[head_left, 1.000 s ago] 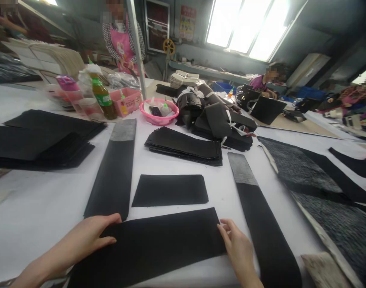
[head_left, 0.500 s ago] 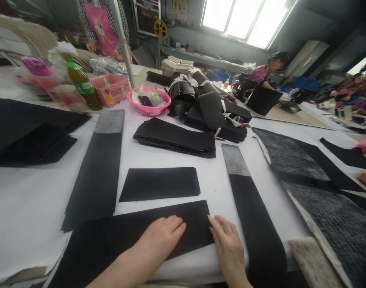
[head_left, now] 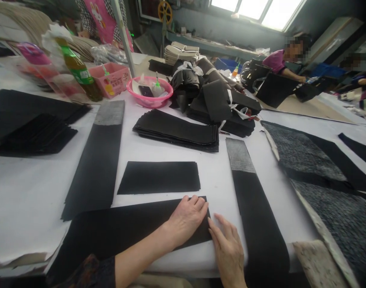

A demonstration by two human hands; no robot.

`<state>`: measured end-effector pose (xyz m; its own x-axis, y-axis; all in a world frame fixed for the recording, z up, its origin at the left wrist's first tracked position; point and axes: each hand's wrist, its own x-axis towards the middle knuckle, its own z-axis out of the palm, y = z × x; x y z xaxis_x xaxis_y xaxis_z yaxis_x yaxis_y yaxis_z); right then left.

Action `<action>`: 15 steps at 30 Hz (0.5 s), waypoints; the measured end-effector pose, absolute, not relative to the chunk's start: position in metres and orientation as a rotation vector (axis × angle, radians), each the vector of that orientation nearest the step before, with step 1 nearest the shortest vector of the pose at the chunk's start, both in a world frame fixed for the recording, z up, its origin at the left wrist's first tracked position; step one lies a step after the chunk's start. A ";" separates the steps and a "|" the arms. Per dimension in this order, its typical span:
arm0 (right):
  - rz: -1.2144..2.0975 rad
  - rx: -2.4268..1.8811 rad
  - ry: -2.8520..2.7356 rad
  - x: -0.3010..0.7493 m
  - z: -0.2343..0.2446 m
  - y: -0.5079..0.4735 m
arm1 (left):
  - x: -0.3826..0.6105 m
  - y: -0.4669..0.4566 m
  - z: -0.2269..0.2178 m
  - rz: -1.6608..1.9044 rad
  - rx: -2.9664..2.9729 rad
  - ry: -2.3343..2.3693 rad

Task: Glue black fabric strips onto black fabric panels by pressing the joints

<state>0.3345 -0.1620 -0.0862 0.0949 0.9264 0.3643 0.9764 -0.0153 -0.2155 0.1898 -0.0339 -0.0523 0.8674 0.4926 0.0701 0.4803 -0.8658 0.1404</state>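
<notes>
A long black fabric piece lies along the near edge of the white table. My left hand rests flat on its right end, fingers together and stretched out. My right hand lies open on the table just right of that end, fingertips touching the fabric's edge. A smaller black rectangle sits just beyond. Neither hand holds anything.
Long black strips lie at the left and right. A stack of black pieces, a pink bowl, a pink basket and a bottle stand farther back. Grey felt sheets lie right. Other people work beyond.
My left hand has slid rightward along the long black piece from its left end to its right end, close to my right hand. The view shifted down slightly.
</notes>
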 end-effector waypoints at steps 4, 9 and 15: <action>-0.174 -1.971 -1.845 0.333 -0.086 -0.170 | 0.191 -0.034 -0.052 0.160 2.917 0.777; -0.182 -1.968 -1.830 0.332 -0.092 -0.182 | 0.192 -0.034 -0.053 0.190 2.901 0.805; -0.210 -1.971 -1.817 0.332 -0.101 -0.203 | 0.190 -0.033 -0.053 0.208 2.875 0.814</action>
